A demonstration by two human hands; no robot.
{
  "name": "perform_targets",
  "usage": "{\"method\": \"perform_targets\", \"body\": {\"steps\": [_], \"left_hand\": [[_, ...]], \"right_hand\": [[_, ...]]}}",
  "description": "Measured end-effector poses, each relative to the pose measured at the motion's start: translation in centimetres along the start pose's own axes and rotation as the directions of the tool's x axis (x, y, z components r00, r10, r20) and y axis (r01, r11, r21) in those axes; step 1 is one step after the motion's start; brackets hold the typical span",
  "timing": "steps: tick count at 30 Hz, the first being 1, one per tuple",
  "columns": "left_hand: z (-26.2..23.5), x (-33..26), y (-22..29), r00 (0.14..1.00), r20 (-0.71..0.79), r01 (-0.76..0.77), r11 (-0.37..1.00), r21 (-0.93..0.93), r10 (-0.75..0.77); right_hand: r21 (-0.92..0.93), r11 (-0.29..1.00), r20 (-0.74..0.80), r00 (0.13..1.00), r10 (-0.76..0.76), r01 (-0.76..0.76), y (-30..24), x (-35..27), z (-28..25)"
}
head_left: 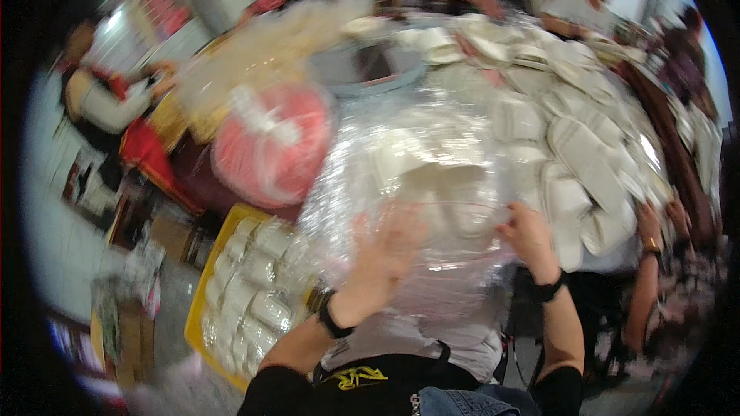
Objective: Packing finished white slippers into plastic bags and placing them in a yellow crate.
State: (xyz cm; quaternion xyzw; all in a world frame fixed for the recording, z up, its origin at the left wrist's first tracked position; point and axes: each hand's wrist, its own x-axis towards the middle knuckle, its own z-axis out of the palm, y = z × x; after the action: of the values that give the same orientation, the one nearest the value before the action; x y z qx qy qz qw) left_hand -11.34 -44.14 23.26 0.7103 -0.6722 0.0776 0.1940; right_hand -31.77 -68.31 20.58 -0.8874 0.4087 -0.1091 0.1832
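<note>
A pair of white slippers lies directly in front of me, in or under shiny clear plastic bags; which of the two I cannot tell. My left hand rests on the plastic near its front edge, fingers stretched out and blurred by motion. At the right edge of the plastic is my right hand, its fingers curled together on the bag. The plastic hangs over the table's near edge toward my lap.
Loose white slippers are heaped on the right. A pink plastic-wrapped bundle and a grey tray sit left of centre. Below left stands a yellow crate of bagged slippers. Several people work around the table, one close at my right.
</note>
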Motion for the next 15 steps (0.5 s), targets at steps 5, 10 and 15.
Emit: {"method": "perform_targets", "body": {"steps": [5, 10, 15], "left_hand": [[6.5, 0.7, 1.8, 0.989, 0.058, -0.136, 0.990, 0.035, 0.134], [7.4, 1.4, 1.8, 1.000, 0.013, -0.002, 0.989, -0.150, 0.004], [3.9, 2.1, 2.7, 0.998, -0.004, 0.060, 0.980, -0.192, -0.062]], "right_hand": [[0.059, 0.985, -0.033, 0.986, -0.163, 0.164, 1.7, 0.3, -1.6], [0.084, 0.939, -0.001, 0.942, -0.336, 0.335, 4.6, 1.1, -3.2], [0.622, 0.743, 0.305, 0.950, 0.060, -0.247, -0.8, -0.3, -6.9]]}}
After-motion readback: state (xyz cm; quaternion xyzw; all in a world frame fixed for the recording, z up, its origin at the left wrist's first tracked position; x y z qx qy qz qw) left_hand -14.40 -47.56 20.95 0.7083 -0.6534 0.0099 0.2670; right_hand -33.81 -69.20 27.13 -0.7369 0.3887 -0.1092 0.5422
